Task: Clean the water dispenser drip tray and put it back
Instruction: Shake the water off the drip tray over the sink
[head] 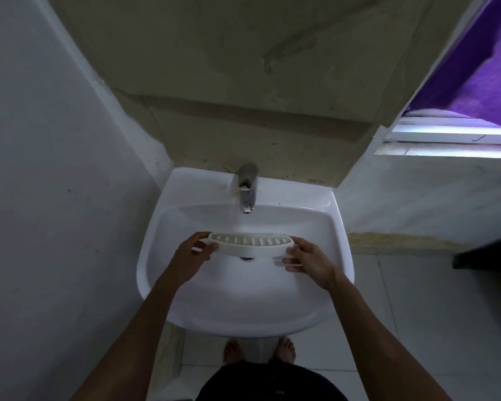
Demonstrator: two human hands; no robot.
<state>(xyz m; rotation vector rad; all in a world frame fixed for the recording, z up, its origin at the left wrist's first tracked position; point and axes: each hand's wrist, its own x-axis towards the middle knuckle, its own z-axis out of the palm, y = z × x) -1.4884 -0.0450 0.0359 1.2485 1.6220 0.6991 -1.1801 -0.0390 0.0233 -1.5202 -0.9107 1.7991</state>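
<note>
The drip tray (250, 243) hangs over the sink (185, 314), pinched at its ends between the left hand (193, 253) and right hand (307, 260), below the tap (247, 188). It looks like light, stiff plastic, probably slippery once wet, so the ends seem the safest hold.

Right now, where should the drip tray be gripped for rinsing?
By its two short ends, one hand from each side, as the left hand and right hand do: the drip tray is long, narrow and curved, its slotted top facing up.
</note>
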